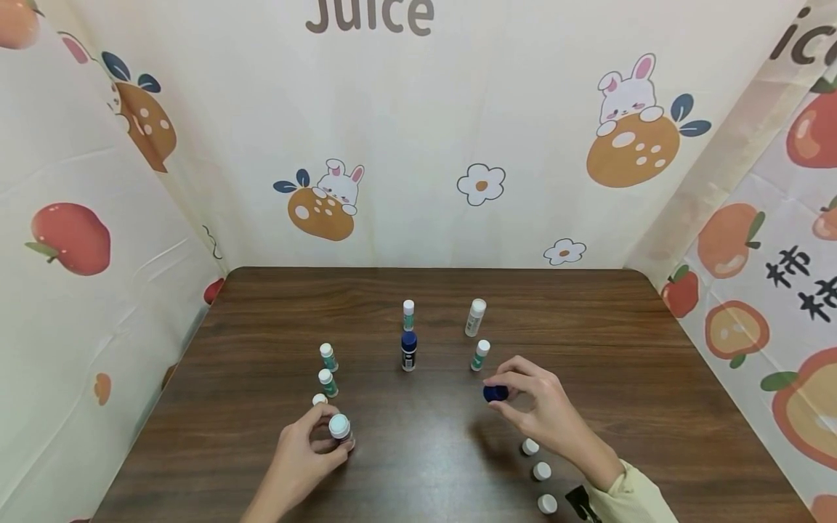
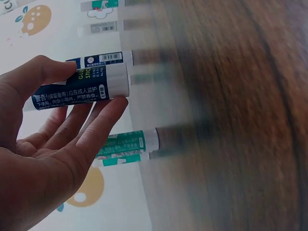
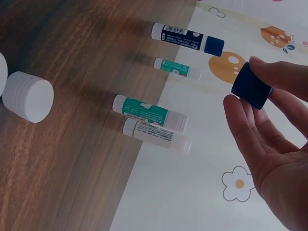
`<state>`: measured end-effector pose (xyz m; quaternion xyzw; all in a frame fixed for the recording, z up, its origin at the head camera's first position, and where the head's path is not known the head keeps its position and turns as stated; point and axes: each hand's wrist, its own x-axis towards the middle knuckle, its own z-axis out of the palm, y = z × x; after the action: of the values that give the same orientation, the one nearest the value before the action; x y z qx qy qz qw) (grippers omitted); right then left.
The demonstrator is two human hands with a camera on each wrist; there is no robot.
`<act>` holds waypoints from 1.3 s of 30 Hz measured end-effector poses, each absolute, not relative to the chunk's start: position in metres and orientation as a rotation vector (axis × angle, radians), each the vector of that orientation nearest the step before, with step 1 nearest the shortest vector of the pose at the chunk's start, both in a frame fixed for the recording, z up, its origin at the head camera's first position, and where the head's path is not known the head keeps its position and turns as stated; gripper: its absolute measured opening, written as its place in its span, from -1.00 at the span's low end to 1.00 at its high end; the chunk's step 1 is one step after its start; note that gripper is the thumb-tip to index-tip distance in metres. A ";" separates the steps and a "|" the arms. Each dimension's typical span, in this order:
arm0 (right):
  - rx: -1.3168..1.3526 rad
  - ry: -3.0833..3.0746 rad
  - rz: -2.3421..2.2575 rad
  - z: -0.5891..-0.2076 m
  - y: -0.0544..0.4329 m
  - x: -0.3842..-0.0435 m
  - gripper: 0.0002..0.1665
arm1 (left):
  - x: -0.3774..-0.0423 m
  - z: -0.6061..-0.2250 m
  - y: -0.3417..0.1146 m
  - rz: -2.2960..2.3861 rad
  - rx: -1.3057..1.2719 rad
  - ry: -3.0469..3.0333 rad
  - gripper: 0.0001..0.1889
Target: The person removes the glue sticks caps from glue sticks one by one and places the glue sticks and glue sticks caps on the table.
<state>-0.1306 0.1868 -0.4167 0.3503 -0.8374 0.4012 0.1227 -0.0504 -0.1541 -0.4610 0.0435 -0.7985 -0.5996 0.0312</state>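
Note:
My left hand (image 1: 297,454) holds a navy-labelled glue stick (image 2: 72,89) upright between thumb and fingers. Its blue cap is off, and a white top (image 1: 339,426) shows from above. Over on the right, my right hand (image 1: 543,407) pinches a dark blue cap (image 3: 251,86) between thumb and fingertips, above the table. Just beyond the left hand stand two green-labelled glue sticks (image 1: 328,382), and a white top (image 1: 319,399) peeks out behind its fingers. A green glue stick (image 1: 480,355) stands beyond the right hand.
Mid-table stands a navy glue stick (image 1: 408,351) with its blue cap on, a green one (image 1: 408,315) behind it. A white-labelled glue stick (image 1: 475,317) is at the back right. Three loose white caps (image 1: 541,471) lie near the right forearm, beside a black clip (image 1: 580,503).

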 end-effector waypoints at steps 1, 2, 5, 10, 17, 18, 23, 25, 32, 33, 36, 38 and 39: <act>1.020 -2.443 1.166 -0.418 0.187 -0.131 -0.60 | -0.050 -0.461 -0.155 -1.842 0.132 -2.459 -0.61; 1.017 -2.442 1.163 -0.418 0.188 -0.131 -0.60 | -0.049 -0.462 -0.156 -1.840 0.133 -2.458 -0.61; 1.009 -2.431 1.155 -0.421 0.189 -0.131 -0.59 | -0.048 -0.463 -0.158 -1.816 0.140 -2.463 -0.61; 1.020 -2.380 1.153 -0.425 0.192 -0.132 -0.56 | -0.047 -0.464 -0.162 -1.795 0.189 -2.506 -0.61; 0.988 -2.386 1.149 -0.430 0.198 -0.132 -0.56 | -0.044 -0.466 -0.168 -1.774 0.224 -2.520 -0.62; 0.985 -2.389 1.142 -0.431 0.198 -0.132 -0.56 | -0.044 -0.467 -0.168 -1.775 0.228 -2.518 -0.62; 0.976 -2.392 1.122 -0.435 0.203 -0.133 -0.55 | -0.042 -0.469 -0.171 -1.780 0.261 -2.529 -0.63; 0.971 -2.398 1.122 -0.436 0.204 -0.133 -0.56 | -0.042 -0.470 -0.173 -1.779 0.281 -2.536 -0.64; 0.938 -2.454 1.117 -0.443 0.210 -0.131 -0.58 | -0.042 -0.474 -0.177 -1.722 0.299 -2.546 -0.64; 0.933 -2.460 1.115 -0.444 0.211 -0.131 -0.58 | -0.042 -0.474 -0.178 -1.716 0.300 -2.546 -0.64; 0.922 -2.475 1.112 -0.448 0.213 -0.130 -0.57 | -0.043 -0.474 -0.179 -1.711 0.319 -2.554 -0.65; 0.914 -2.485 1.115 -0.450 0.215 -0.130 -0.57 | -0.043 -0.474 -0.180 -1.715 0.340 -2.564 -0.66; 0.910 -2.488 1.115 -0.451 0.215 -0.130 -0.56 | -0.044 -0.474 -0.181 -1.716 0.350 -2.571 -0.66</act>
<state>-0.1300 0.2153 -0.4514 0.3137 -0.8579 0.3846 0.1332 -0.0436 -0.1805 -0.4735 0.1125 -0.8264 -0.5515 0.0156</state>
